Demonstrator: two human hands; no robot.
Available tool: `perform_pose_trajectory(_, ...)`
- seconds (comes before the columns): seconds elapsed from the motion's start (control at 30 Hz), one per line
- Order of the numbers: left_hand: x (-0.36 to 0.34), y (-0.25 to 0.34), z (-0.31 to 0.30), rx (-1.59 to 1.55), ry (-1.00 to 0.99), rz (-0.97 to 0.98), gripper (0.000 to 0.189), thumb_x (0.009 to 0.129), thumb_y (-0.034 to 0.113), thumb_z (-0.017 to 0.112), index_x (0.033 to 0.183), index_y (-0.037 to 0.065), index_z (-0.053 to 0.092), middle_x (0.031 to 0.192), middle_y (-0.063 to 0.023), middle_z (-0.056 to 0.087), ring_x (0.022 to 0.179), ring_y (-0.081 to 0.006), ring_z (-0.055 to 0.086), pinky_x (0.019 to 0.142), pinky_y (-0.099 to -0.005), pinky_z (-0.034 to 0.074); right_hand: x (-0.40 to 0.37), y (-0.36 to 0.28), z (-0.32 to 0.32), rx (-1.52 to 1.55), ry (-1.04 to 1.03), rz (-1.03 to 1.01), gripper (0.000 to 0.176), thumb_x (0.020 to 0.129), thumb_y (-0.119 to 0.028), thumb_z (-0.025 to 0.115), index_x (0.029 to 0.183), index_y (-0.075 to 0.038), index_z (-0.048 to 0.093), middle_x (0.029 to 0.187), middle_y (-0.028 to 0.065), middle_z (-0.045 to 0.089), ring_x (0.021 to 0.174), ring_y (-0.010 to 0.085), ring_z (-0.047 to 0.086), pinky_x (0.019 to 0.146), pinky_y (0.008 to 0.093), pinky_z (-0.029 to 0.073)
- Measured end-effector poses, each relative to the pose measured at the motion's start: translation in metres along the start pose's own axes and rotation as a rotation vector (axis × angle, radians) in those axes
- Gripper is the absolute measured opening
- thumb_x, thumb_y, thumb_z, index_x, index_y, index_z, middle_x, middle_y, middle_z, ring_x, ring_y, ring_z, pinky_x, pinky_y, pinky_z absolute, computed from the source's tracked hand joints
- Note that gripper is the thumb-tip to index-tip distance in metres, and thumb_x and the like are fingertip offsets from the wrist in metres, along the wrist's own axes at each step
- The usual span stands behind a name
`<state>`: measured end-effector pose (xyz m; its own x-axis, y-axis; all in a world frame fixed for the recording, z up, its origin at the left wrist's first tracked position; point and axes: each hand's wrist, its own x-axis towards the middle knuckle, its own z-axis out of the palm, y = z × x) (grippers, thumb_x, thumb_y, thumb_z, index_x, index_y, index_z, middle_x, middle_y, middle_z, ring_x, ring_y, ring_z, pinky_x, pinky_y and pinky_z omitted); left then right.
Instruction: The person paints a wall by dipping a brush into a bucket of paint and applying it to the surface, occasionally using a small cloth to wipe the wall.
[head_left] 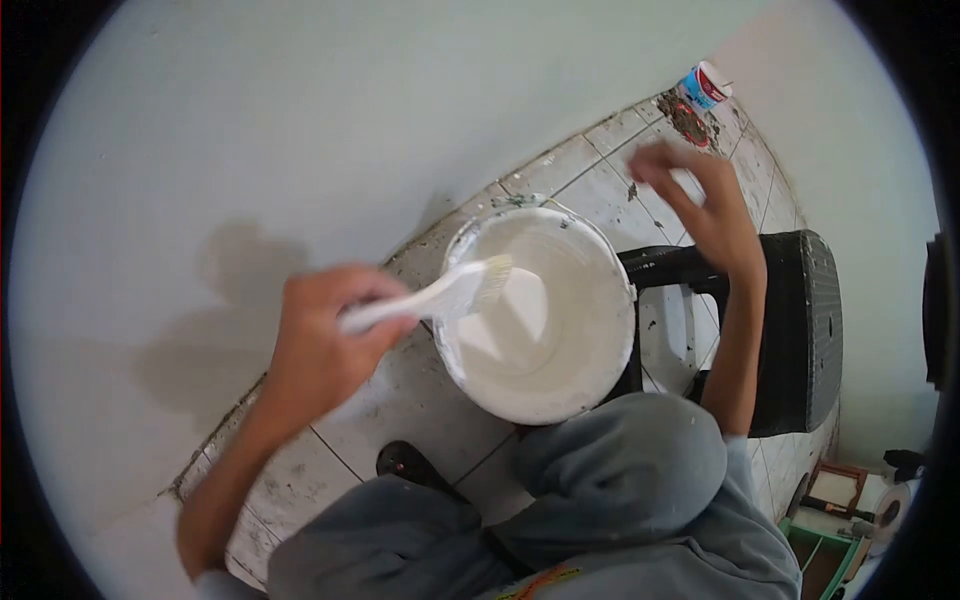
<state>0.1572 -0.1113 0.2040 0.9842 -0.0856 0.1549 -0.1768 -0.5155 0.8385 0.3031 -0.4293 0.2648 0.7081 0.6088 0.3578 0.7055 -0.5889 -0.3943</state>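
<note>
My left hand [335,335] is closed round the white handle of a paintbrush [455,290]. The brush's pale bristles point right, over the left part of a white bucket [545,395] with white paint [520,320] inside. Beyond the bucket's right side, my right hand [705,210] is raised, slightly blurred, with thumb and fingertips brought together in a pinch. Whether anything small is between those fingertips cannot be made out. Paint coats the bucket's rim and inner wall, and its wire handle [565,209] lies at the far rim.
A black plastic stool [800,340] stands right of the bucket. A pale wall [250,120] rises on the left above dirty floor tiles [580,175]. In the far corner is a small blue-and-white tub [706,88] by debris. A green crate [825,555] sits at lower right.
</note>
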Motion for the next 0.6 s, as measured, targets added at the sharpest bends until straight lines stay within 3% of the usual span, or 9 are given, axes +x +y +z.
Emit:
perform_pose_trajectory(0.03,0.017,0.007,0.004,0.107,-0.047,0.102,0.017,0.069,0.003,0.075,0.084,-0.001,0.070,0.081,-0.0153,0.067,0.066,-0.0240,0.064,0.067,-0.0323,0.050,0.027,-0.003,-0.007,0.044,-0.126,0.005,0.018,0.091,-0.012,0.056,0.100,0.002,0.064,0.082,0.0126,0.069,0.072,0.0213,0.066,0.071,0.0334,0.052)
perform_pose_trajectory(0.1,0.052,0.011,0.028,0.164,-0.186,0.107,0.018,0.066,0.007,0.075,0.081,-0.001,0.070,0.074,-0.0200,0.065,0.065,-0.0319,0.063,0.067,-0.0368,0.050,0.080,0.017,-0.003,-0.043,-0.283,0.037,0.022,0.092,-0.015,0.052,0.103,0.001,0.062,0.085,0.0104,0.067,0.075,0.0156,0.066,0.068,0.0287,0.051)
perform_pose_trajectory(0.17,0.071,0.011,0.062,0.227,-0.213,0.109,0.017,0.064,0.008,0.074,0.078,-0.001,0.069,0.068,-0.0204,0.063,0.066,-0.0330,0.063,0.065,-0.0374,0.049,0.125,0.059,0.015,-0.162,-0.405,0.082,0.027,0.089,-0.022,0.053,0.104,-0.002,0.063,0.085,0.0105,0.068,0.069,0.0181,0.066,0.063,0.0320,0.052)
perform_pose_trajectory(0.23,0.082,-0.004,0.098,0.276,-0.247,0.186,0.016,0.064,0.008,0.073,0.076,-0.001,0.068,0.070,-0.0195,0.063,0.064,-0.0329,0.062,0.062,-0.0378,0.048,0.145,0.076,0.020,-0.269,-0.561,0.431,0.030,0.084,-0.025,0.057,0.106,-0.006,0.064,0.086,0.0110,0.069,0.068,0.0202,0.068,0.059,0.0351,0.054)
perform_pose_trajectory(0.3,0.084,-0.012,0.122,0.264,-0.284,0.150,0.015,0.064,0.008,0.073,0.074,-0.001,0.068,0.069,-0.0190,0.063,0.062,-0.0323,0.062,0.061,-0.0385,0.048,0.148,0.124,0.045,-0.204,-0.462,0.760,0.034,0.080,-0.025,0.059,0.109,-0.008,0.064,0.089,0.0107,0.071,0.070,0.0214,0.069,0.059,0.0376,0.056)
perform_pose_trajectory(0.33,0.082,-0.017,0.130,0.252,-0.310,0.124,0.014,0.064,0.008,0.072,0.074,-0.002,0.067,0.069,-0.0188,0.064,0.062,-0.0321,0.061,0.060,-0.0388,0.048,0.136,0.133,0.064,-0.151,-0.282,0.828,0.031,0.080,-0.020,0.058,0.105,-0.003,0.065,0.090,0.0112,0.072,0.068,0.0233,0.069,0.058,0.0383,0.057)
perform_pose_trajectory(0.4,0.075,-0.028,0.138,0.181,-0.275,0.160,0.013,0.066,0.008,0.072,0.072,-0.002,0.067,0.068,-0.0183,0.063,0.060,-0.0316,0.061,0.059,-0.0394,0.047,0.114,0.156,0.105,0.153,-0.121,0.797,0.028,0.079,-0.015,0.059,0.098,0.003,0.067,0.086,0.0130,0.072,0.067,0.0236,0.069,0.057,0.0367,0.058)
perform_pose_trajectory(0.5,0.061,-0.033,0.149,0.139,-0.239,0.109,0.012,0.068,0.008,0.072,0.072,-0.002,0.066,0.068,-0.0177,0.063,0.060,-0.0314,0.060,0.059,-0.0398,0.047,0.095,0.174,0.124,-0.149,-0.265,0.763,0.025,0.077,-0.012,0.059,0.092,0.007,0.068,0.082,0.0152,0.071,0.068,0.0233,0.070,0.058,0.0343,0.058)
perform_pose_trajectory(0.6,0.061,-0.032,0.157,0.177,-0.266,0.066,0.011,0.071,0.008,0.071,0.072,-0.001,0.067,0.068,-0.0179,0.063,0.061,-0.0323,0.061,0.060,-0.0409,0.047,0.101,0.187,0.131,-0.023,-0.308,0.697,0.027,0.077,-0.018,0.052,0.088,-0.001,0.070,0.081,0.0102,0.073,0.066,0.0218,0.070,0.075,0.0340,0.056)
